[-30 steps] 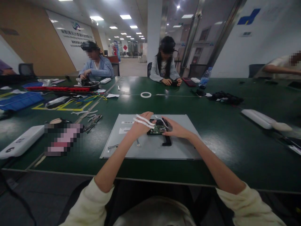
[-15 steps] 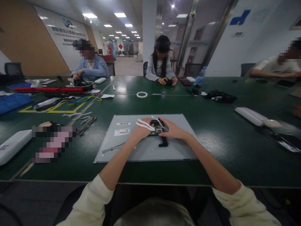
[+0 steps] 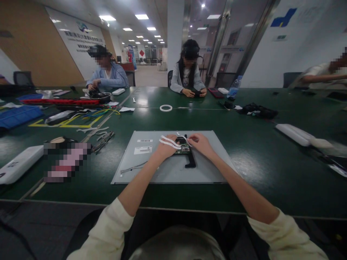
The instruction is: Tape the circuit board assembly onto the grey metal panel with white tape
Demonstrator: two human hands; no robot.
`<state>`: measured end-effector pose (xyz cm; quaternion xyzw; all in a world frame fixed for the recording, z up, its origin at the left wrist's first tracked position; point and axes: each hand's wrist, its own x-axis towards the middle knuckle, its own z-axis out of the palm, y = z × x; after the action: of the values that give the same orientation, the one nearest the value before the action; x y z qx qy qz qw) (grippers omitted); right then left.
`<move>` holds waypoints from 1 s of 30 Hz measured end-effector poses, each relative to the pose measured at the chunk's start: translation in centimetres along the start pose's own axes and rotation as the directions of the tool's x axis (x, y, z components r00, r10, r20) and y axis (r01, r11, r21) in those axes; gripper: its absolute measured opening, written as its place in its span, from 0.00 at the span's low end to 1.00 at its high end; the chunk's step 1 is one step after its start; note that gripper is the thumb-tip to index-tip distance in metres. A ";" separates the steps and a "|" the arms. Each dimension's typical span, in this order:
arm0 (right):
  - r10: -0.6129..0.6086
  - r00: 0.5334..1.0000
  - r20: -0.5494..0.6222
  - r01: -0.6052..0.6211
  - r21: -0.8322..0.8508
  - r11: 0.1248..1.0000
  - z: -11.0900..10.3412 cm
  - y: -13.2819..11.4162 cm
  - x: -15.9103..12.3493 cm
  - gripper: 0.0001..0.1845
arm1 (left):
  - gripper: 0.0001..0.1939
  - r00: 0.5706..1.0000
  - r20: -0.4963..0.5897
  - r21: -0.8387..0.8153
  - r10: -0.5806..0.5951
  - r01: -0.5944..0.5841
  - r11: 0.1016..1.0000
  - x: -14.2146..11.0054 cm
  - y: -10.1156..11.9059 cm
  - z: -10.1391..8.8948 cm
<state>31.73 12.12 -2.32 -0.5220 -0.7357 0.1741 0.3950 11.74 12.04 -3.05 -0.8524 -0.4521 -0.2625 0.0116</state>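
A grey metal panel (image 3: 206, 169) lies flat on the green table (image 3: 271, 173) in front of me. A small green circuit board (image 3: 184, 148) sits near its middle, with a black strip (image 3: 191, 161) running toward me. My left hand (image 3: 166, 148) rests on the board's left side, fingers curled, with two white tape strips (image 3: 169, 142) lying across its back. My right hand (image 3: 198, 142) pinches a white tape strip (image 3: 182, 136) at the board's far right edge.
A roll of white tape (image 3: 166, 107) lies beyond the panel. Tools, cables and a blue tray (image 3: 18, 115) crowd the left side. White casings (image 3: 295, 134) lie at right and at left (image 3: 18, 164). Three people sit around the far and right sides of the table.
My right hand has shifted slightly right and back along the board's edge. My left hand stays on the board. The view has moved a little.
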 end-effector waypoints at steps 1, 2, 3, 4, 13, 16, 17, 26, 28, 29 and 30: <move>0.007 1.000 0.000 -0.007 -0.024 1.000 0.2 0.0 0.1 0.14 | 0.12 1.000 0.003 0.001 0.001 -0.001 1.000 0.0 0.0 0.0; 0.013 1.000 0.002 -0.013 -0.048 0.999 0.3 -0.1 0.1 0.14 | 0.12 1.000 0.005 0.004 0.003 -0.003 1.000 0.0 0.0 0.0; 0.017 1.000 0.007 -0.017 -0.070 0.997 0.4 -0.1 0.1 0.13 | 0.12 1.000 0.007 0.008 0.005 -0.005 1.000 0.0 0.0 0.0; 0.019 1.000 0.014 -0.018 -0.088 0.996 0.5 -0.2 0.2 0.13 | 0.12 1.000 0.009 0.013 0.006 -0.006 1.000 0.0 0.1 0.0; 0.020 0.999 0.030 -0.019 -0.037 0.999 0.3 -0.9 -0.1 0.10 | 0.12 1.000 0.012 0.047 0.016 -0.017 0.999 0.0 -0.1 0.0; 0.017 0.999 0.038 -0.016 -0.042 0.999 0.3 -1.1 -0.3 0.10 | 0.12 1.000 0.004 0.047 0.021 -0.021 0.999 0.0 0.0 0.0; 0.005 0.999 0.046 -0.002 -0.061 0.998 0.4 -1.1 -0.3 0.10 | 0.12 1.000 0.001 0.048 0.023 -0.023 0.999 -0.1 0.0 0.0; 0.001 0.997 0.075 0.007 -0.112 0.994 0.1 -1.7 -0.6 0.09 | 0.11 1.000 -0.001 0.093 0.028 -0.028 0.995 -0.1 0.4 -0.4; 0.030 0.997 0.068 -0.025 -0.071 0.997 -0.1 -1.9 -0.7 0.09 | 0.11 1.000 0.005 0.103 0.023 -0.023 0.994 -0.1 0.4 -0.6; 0.041 0.997 0.066 -0.037 -0.053 0.998 -0.1 -1.9 -0.7 0.09 | 0.10 1.000 0.007 0.106 0.022 -0.023 0.994 -0.1 0.4 -0.6; 0.048 0.997 0.065 -0.045 -0.038 0.998 -0.2 -2.0 -0.8 0.09 | 0.10 1.000 0.010 0.107 0.023 -0.024 0.994 -0.1 0.4 -0.6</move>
<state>30.73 10.62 -1.20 -0.5401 -0.7391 0.1867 0.3567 11.75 11.55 -2.46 -0.8570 -0.4553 -0.2340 0.0585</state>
